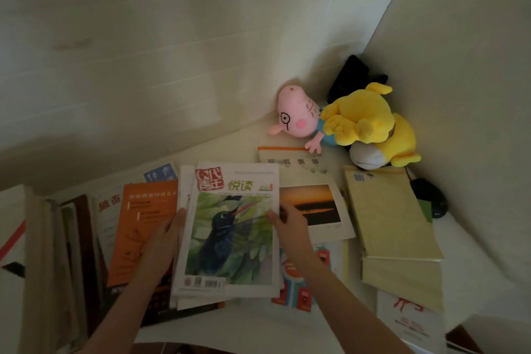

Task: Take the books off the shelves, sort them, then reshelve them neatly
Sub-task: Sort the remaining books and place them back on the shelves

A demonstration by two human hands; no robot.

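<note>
Both hands on bird-cover magazine [232,236]: left hand [169,236] grips its left edge, right hand [290,227] pinches its right edge, thumb on cover. Magazine lies atop small pile, mid surface [258,322]. Orange book [143,227] just left, sunset-cover book [313,204] just right, yellow-green books [390,210] stacked further right. Judgement: books look already taken off shelves, sorting into piles underway. Reshelving apparently not begun; no shelf clearly in view.
</note>
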